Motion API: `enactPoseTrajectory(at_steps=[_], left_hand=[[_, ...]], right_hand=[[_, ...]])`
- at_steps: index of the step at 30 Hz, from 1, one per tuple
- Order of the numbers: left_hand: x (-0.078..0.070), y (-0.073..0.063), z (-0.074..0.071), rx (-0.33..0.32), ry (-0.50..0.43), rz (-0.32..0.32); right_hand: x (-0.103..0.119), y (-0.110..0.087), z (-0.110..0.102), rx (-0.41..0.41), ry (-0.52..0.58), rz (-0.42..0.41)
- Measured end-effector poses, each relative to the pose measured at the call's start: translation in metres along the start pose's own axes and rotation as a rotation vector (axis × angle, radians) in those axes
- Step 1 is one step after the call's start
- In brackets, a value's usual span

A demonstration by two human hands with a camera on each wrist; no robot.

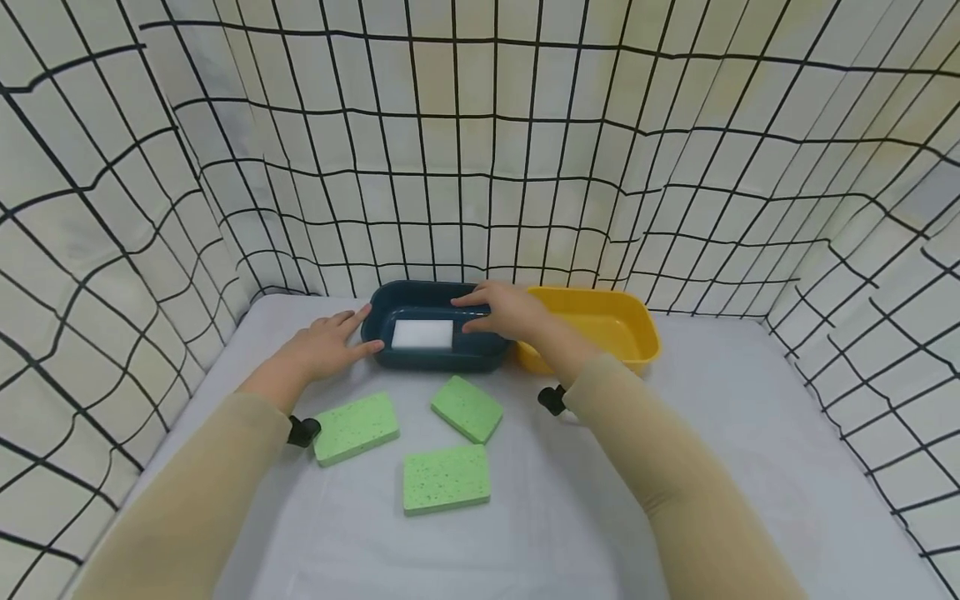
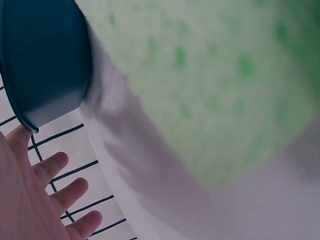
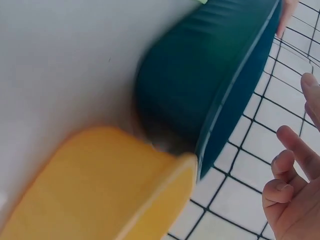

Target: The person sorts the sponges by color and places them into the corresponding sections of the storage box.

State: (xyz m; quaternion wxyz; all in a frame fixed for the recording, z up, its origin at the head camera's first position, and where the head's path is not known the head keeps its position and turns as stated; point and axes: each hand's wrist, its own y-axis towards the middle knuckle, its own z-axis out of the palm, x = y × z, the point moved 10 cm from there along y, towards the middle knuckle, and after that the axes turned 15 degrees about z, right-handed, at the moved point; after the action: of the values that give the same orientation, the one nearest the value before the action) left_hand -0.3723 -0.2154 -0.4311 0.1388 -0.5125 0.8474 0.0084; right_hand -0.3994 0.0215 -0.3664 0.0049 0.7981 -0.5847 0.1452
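Note:
At the left end of a dark blue plastic tub (image 1: 442, 360), my left hand (image 1: 318, 346) touches the rim with spread fingers. The left wrist view shows a fingertip against the rim of that tub (image 2: 47, 55). My right hand (image 1: 513, 312) hovers over the tub's right part, its fingers loosely bent and holding nothing. A white rectangular block (image 1: 422, 334), possibly a sponge, lies flat inside the tub. In front are three speckled green sponges: one on the left (image 1: 356, 427), another (image 1: 467, 408) turned at an angle, and the third (image 1: 446, 477) nearest me.
A yellow plastic tub (image 1: 637, 333) stands right beside the blue one, partly behind my right forearm. Black wire grid panels (image 1: 495, 150) rise at the back and both sides. White cloth (image 1: 750, 458) covers the table.

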Motion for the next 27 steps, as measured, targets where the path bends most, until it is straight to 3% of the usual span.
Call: enactPoseTrajectory(at_steps=[13,27], left_hand=[[0.001,0.0,0.001,0.001,-0.021,0.0],[0.001,0.002,0.002,-0.005,-0.033,0.006]], right_hand=[[-0.055,-0.063,-0.02,-0.034,0.029,-0.008],[-0.137,-0.135,-0.011,-0.078,0.026,0.051]])
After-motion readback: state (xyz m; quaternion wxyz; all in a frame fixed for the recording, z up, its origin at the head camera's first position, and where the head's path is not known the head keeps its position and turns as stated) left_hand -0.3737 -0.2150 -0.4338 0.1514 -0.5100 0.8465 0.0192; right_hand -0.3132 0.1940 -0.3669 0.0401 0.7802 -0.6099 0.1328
